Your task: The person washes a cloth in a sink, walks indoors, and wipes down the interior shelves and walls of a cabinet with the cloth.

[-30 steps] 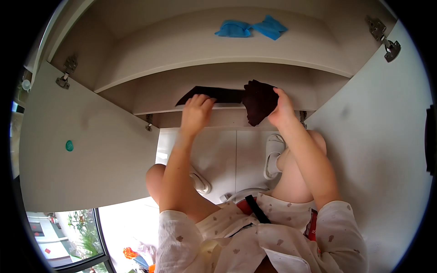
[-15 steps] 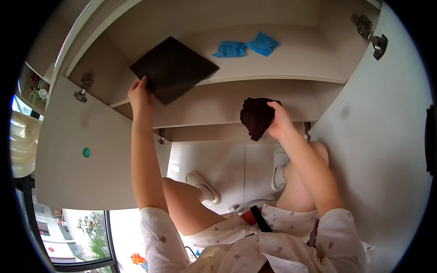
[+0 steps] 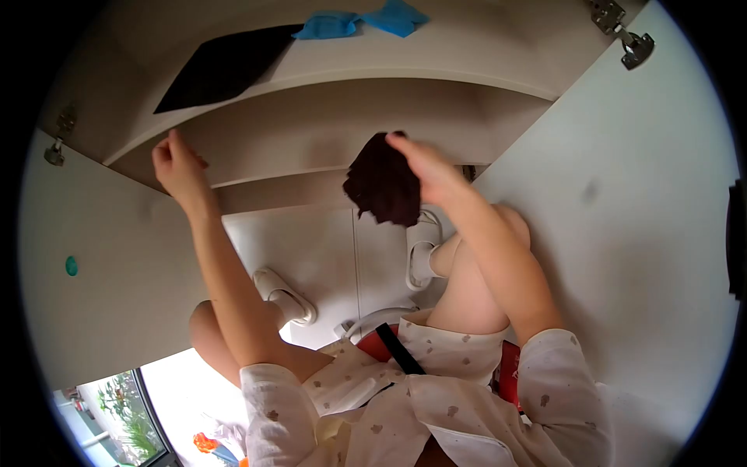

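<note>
My right hand [image 3: 432, 173] is closed on a crumpled dark brown cloth [image 3: 381, 185], held in front of the lower shelf with its edges hanging loose. A flat black sheet [image 3: 233, 66] lies on the upper shelf, partly over the front edge at the left. Just below that sheet is my left hand [image 3: 180, 167], apart from it, fingers curled in and nothing visible in them. Beside the sheet's far corner, two light blue cloth-like pieces [image 3: 328, 25] rest on the same shelf.
The cabinet's left door [image 3: 109, 257] and right door [image 3: 615, 210] stand open on metal hinges [image 3: 634, 48]. Below the upper shelf runs a lower shelf [image 3: 272, 167]. My slippered feet [image 3: 284, 296] are on the tiled floor [image 3: 319, 249] under the cabinet.
My left hand has let go of the black sheet and drawn down and away. The sheet now lies on the upper shelf. The right hand still holds the cloth; the view has shifted.
</note>
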A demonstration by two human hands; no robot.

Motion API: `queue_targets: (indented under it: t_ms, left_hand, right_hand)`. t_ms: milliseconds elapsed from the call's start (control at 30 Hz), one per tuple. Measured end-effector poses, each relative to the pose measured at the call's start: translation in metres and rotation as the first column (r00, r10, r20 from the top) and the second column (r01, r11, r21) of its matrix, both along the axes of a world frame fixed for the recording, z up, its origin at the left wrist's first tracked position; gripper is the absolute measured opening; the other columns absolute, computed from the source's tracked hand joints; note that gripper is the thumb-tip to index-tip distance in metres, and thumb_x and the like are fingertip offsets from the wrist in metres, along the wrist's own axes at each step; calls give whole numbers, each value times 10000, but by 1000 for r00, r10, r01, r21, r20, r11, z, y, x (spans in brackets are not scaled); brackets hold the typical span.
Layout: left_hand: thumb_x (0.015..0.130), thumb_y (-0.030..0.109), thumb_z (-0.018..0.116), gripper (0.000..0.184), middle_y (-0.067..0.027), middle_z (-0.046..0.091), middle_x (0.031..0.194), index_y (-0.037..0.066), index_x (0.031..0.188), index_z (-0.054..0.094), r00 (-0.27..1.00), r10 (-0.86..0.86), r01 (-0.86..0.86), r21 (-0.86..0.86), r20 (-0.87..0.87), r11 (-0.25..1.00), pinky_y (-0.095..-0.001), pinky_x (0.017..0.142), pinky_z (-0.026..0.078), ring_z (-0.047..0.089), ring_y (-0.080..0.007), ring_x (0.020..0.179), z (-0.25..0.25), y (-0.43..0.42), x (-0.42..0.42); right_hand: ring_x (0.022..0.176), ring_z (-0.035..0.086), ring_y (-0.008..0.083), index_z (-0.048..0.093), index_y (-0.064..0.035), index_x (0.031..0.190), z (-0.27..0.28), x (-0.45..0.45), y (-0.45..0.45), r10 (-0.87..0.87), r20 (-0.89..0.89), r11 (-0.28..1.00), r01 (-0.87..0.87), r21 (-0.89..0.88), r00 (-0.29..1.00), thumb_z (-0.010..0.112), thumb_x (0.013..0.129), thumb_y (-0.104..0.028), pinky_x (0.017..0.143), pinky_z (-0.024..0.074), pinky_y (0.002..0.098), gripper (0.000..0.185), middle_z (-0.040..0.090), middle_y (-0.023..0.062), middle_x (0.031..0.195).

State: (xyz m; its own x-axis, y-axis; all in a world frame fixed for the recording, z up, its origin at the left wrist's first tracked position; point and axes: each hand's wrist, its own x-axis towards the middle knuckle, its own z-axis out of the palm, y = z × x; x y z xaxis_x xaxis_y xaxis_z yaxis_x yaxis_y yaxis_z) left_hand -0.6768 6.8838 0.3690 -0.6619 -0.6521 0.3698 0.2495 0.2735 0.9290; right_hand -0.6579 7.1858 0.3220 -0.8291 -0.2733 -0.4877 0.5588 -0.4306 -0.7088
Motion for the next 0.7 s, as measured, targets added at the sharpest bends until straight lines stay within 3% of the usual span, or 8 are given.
queue_targets:
  t_ms: [33,100,167,233,333,467,533,700]
  left_hand:
    - [842,270,536,243,-12,477,594,33,789,510,987,-43,63,126,-158,990,-197,397,347,432,-60,474,-19,17,7]
    - [844,197,533,158,-4,492,639,52,787,509,986,-151,165,325,-68,931,-185,411,352,439,-50,505,-55,51,20]
    - [840,184,535,145,-3,498,647,52,787,508,978,-208,197,408,-17,891,-183,418,360,442,-52,505,-99,76,24]
    - [838,171,532,140,-7,513,661,45,780,512,973,-216,165,421,76,892,-207,433,374,455,-63,511,-135,96,34]
    - [829,164,538,143,-18,528,667,32,776,519,965,-212,130,423,153,897,-229,461,391,471,-80,525,-178,120,48]
    - [820,160,544,143,-30,532,659,24,778,525,929,-275,153,419,248,895,-231,485,395,475,-89,544,-204,123,60]
    - [819,159,543,140,-32,532,657,25,781,527,924,-275,145,420,267,896,-227,489,396,476,-89,549,-213,116,57]
    - [835,155,525,123,-25,530,680,37,804,511,970,-179,29,648,167,761,-214,490,381,470,-78,576,-211,94,36]
  right_hand:
    - [978,523,221,525,34,1020,16,1,9,-36,-151,959,77,274,988,500,849,-362,820,433,339,432,555,133,1061]
    - [816,596,297,579,-4,910,27,-17,43,253,-432,321,347,881,866,431,852,-431,740,464,371,456,617,181,808]
    - [802,600,339,603,-48,858,33,-25,53,320,-353,-383,461,801,879,433,849,-378,717,469,407,371,608,187,715]
    - [862,581,358,614,-55,848,17,-41,66,336,-131,-602,319,732,933,435,843,-336,734,468,430,333,613,193,821]
    - [902,572,344,608,-42,900,-32,-69,102,359,259,-744,107,660,897,454,830,-340,766,464,420,343,602,188,917]
    - [1063,476,341,564,-9,1037,-70,-82,129,244,434,-721,-137,679,867,479,802,-352,871,403,422,424,479,207,1157]
    - [1183,345,345,442,-10,1203,-92,-73,142,658,133,-675,502,541,741,423,822,-376,977,280,428,528,361,219,1275]
    - [1258,220,334,188,-1,1335,-129,-79,149,480,-1,-557,306,772,877,309,849,-402,1031,153,422,642,246,191,1362]
